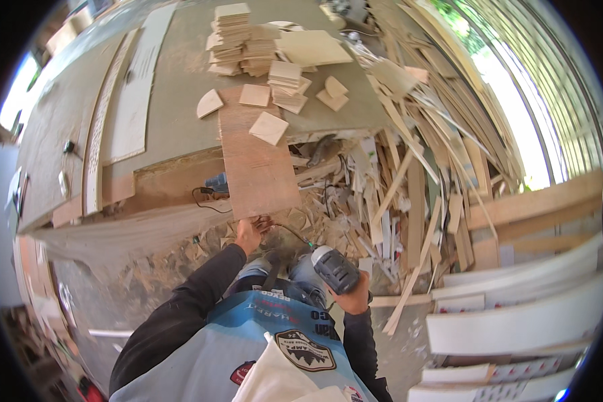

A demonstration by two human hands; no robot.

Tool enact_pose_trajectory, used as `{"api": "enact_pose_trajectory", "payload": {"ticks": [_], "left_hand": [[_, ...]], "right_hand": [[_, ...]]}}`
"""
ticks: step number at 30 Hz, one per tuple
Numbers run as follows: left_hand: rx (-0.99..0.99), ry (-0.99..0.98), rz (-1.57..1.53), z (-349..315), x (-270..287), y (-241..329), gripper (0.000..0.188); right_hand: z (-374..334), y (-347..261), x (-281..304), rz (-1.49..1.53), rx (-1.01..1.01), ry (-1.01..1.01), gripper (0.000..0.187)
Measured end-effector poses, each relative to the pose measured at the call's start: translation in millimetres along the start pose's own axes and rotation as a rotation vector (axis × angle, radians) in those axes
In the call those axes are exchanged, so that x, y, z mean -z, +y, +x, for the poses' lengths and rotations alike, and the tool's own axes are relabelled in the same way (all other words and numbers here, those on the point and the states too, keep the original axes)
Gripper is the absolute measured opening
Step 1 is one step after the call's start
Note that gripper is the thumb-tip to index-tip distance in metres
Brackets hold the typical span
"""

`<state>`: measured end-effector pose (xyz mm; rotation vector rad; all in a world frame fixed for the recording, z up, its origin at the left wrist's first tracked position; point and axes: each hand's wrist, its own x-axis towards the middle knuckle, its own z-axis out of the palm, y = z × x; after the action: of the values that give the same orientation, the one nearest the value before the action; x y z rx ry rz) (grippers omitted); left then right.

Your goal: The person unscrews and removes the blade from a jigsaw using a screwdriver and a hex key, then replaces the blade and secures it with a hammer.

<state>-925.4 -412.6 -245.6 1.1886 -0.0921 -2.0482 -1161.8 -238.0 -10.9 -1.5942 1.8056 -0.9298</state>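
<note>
A reddish-brown plywood board juts from the worktable toward me. My left hand is at its near edge, fingers curled against the edge and partly hidden. My right hand, lower and to the right, is closed around a grey and black power tool; its exact kind I cannot make out. A thin dark cord or hose runs between the tool's front end and the area beside my left hand. On the board's far part lie a square wood piece and another light piece.
Stacked wood squares and a quarter-round piece sit on the grey worktable. A blue tool lies under its front edge. Long offcuts are heaped at right, white panels nearer me. Scraps litter the floor.
</note>
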Motion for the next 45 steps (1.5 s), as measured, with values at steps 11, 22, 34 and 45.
{"api": "enact_pose_trajectory", "payload": {"ticks": [11,22,34,45], "left_hand": [[-0.667,-0.34,-0.414,116,21,-89,0.062],[-0.938,-0.671,-1.045,163,-29,-128,0.063],[-0.867,-0.026,-0.386,155,-57,-142,0.069],[-0.549,-0.787,-1.722,163,-82,-141,0.069]], "right_hand": [[250,75,-19,0.073,0.266,-0.555,0.03],[347,63,-50,-0.187,0.373,-0.888,0.036],[399,-30,-91,-0.879,0.908,-1.293,0.044],[382,-43,-90,-0.955,0.649,-1.281,0.049]]}}
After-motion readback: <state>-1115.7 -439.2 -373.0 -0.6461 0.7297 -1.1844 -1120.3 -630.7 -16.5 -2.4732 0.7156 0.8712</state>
